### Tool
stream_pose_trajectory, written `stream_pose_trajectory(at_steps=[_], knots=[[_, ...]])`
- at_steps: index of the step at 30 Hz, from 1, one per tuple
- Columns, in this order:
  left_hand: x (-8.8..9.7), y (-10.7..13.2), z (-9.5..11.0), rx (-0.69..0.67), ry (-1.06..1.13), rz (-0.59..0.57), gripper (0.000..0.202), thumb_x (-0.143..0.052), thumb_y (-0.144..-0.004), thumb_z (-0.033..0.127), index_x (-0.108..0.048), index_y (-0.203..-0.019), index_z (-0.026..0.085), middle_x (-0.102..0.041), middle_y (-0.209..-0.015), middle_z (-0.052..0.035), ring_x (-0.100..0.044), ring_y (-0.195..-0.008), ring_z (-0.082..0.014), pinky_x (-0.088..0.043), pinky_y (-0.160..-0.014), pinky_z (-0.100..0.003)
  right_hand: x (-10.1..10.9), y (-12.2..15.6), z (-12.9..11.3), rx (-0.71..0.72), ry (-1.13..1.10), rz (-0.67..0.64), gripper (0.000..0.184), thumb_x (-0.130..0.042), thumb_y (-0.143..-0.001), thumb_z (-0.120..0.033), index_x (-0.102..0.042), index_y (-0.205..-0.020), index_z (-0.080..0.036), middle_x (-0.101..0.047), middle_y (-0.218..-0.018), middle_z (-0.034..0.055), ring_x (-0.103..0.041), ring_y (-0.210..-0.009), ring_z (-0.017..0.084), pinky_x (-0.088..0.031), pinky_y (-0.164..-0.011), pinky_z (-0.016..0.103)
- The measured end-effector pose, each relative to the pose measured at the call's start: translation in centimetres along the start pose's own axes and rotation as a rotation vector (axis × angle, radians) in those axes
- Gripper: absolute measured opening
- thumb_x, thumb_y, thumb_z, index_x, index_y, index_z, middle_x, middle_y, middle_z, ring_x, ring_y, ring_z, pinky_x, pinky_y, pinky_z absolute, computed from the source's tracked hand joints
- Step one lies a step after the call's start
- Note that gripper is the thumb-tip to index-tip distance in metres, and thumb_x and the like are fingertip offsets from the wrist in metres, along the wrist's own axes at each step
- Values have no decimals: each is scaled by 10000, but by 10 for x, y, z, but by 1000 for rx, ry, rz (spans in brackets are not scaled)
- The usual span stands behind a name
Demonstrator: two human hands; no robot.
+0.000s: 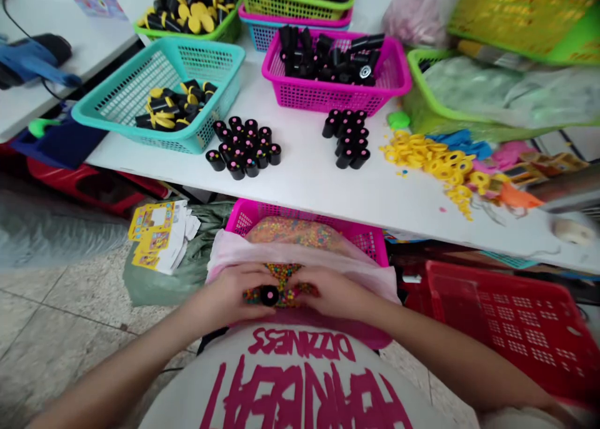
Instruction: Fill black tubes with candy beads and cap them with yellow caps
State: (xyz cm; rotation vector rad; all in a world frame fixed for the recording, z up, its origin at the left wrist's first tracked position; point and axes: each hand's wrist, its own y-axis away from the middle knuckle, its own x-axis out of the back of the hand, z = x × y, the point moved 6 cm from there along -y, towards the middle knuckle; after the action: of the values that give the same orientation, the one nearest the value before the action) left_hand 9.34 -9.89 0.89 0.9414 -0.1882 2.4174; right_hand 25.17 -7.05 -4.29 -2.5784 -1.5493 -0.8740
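Note:
Both my hands rest in a pink basket (370, 238) on my lap, lined with a pale plastic bag full of tiny multicoloured beads (293, 232). My left hand (232, 291) is curled around a small black tube (269, 296), its open mouth facing up among the beads. My right hand (332, 291) is closed beside it, its fingers pressed into the beads against the tube. On the white table (309, 179) above stand two clusters of upright black tubes (244, 147), the second cluster (349, 138) further right.
A teal basket (122, 94) holds black and yellow capped tubes. A pink basket (389, 79) holds black tubes. Yellow rings (435, 160) lie scattered at right. A red basket (515, 323) sits low right, printed cards (157, 235) at left.

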Motion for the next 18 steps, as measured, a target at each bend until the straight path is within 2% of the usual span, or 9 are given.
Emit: stream_pose_trajectory(at_steps=[2, 5, 8, 12, 15, 18], knots=[[-21, 10, -13, 75, 17, -22, 290, -736, -752, 214, -694, -1039, 203, -708, -1035, -62, -675, -942, -188, -550, -844, -289, 0, 5, -14, 55, 15, 56, 297, -563, -875, -142, -668, -1138, -230, -692, -1115, 34, -621, -1034, 175, -463, -934, 308], [-36, 15, -19, 122, 30, 5, 319, -740, -749, 207, -688, -1063, 191, -699, -1063, -72, -667, -963, -192, -545, -857, -293, -5, 11, -32, 134, 158, 130, 361, -479, -916, -112, -623, -1223, -235, -638, -1194, 62, -590, -1091, 167, -467, -961, 326], [-36, 17, -17, 93, 41, 78, 324, -736, -763, 237, -679, -1077, 179, -696, -1059, -78, -660, -968, -197, -540, -866, -309, -15, 16, -48, 264, 419, 177, 371, -436, -940, -103, -574, -1274, -187, -609, -1198, 101, -560, -1126, 193, -480, -958, 357], [-35, 20, -14, 31, 64, 142, 271, -726, -775, 228, -676, -1035, 168, -694, -1045, -78, -654, -977, -195, -531, -889, -313, -27, 22, -68, 427, 770, 204, 322, -392, -982, -150, -559, -1252, -102, -623, -1118, 132, -536, -1134, 238, -477, -968, 412], [-36, 23, -13, 16, 79, 156, 225, -721, -775, 207, -677, -991, 166, -693, -1037, -77, -655, -974, -193, -528, -895, -311, -31, 27, -80, 494, 893, 224, 326, -346, -992, -139, -568, -1224, -84, -624, -1100, 133, -539, -1119, 245, -470, -976, 438], [-37, 24, -12, 3, 86, 167, 230, -718, -772, 190, -673, -997, 165, -694, -1030, -74, -657, -971, -190, -531, -890, -306, -31, 31, -89, 532, 909, 235, 333, -322, -992, -122, -581, -1196, -73, -626, -1090, 137, -537, -1106, 248, -465, -976, 453]])
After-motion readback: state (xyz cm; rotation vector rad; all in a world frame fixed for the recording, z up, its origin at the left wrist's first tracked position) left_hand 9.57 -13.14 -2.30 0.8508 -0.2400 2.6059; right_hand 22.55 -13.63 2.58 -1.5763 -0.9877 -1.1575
